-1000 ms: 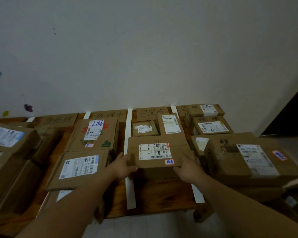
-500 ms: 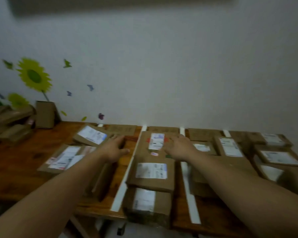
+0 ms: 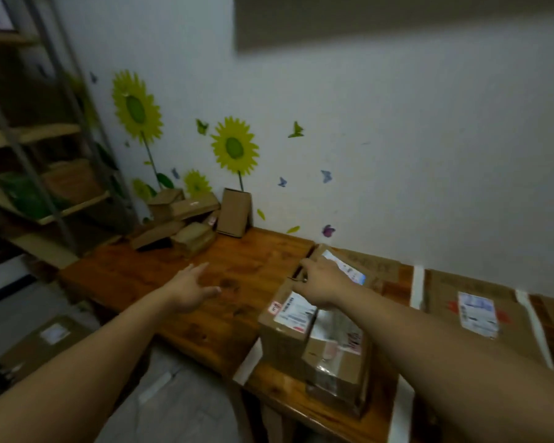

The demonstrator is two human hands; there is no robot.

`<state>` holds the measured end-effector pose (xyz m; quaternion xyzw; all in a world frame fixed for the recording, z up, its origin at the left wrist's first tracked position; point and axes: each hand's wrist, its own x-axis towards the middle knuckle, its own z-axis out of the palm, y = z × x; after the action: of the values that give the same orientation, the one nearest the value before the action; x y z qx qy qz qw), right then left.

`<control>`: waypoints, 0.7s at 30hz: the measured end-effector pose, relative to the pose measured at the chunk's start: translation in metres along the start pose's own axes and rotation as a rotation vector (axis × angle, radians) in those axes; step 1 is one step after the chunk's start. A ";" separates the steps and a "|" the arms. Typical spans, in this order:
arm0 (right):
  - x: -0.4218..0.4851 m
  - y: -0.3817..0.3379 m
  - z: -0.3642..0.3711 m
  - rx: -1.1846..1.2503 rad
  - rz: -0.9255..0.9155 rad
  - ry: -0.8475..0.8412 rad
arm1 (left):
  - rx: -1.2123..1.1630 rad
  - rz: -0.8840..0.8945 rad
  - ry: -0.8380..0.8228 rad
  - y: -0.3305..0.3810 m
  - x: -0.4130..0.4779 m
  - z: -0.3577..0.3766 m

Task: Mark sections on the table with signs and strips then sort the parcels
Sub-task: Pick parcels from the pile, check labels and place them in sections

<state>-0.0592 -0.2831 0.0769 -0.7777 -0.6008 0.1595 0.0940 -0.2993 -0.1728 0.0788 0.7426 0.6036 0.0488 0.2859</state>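
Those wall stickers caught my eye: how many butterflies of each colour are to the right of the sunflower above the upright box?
Green butterfly: 1
Blue butterflies: 2
Purple butterfly: 1
Total: 4

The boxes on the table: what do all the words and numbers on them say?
No text here can be read; the picture is too blurred.
White label on the near parcel: print too blurred.
Red sticker beside it: mark unreadable.
Shipping label on the flat parcel at the right: too blurred.
Cardboard sign by the wall: handwriting too faint.
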 end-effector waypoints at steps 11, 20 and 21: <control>0.207 -0.096 0.014 0.027 -0.076 -0.085 | 0.009 -0.088 0.056 -0.073 0.133 -0.091; 0.326 -0.167 0.046 0.093 -0.031 -0.153 | -0.001 -0.136 0.058 -0.143 0.250 -0.151; 0.339 -0.176 0.051 0.105 -0.020 -0.150 | 0.004 -0.133 0.062 -0.151 0.265 -0.157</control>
<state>-0.1599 0.0873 0.0430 -0.7515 -0.6047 0.2475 0.0908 -0.4251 0.1455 0.0638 0.6998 0.6602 0.0516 0.2680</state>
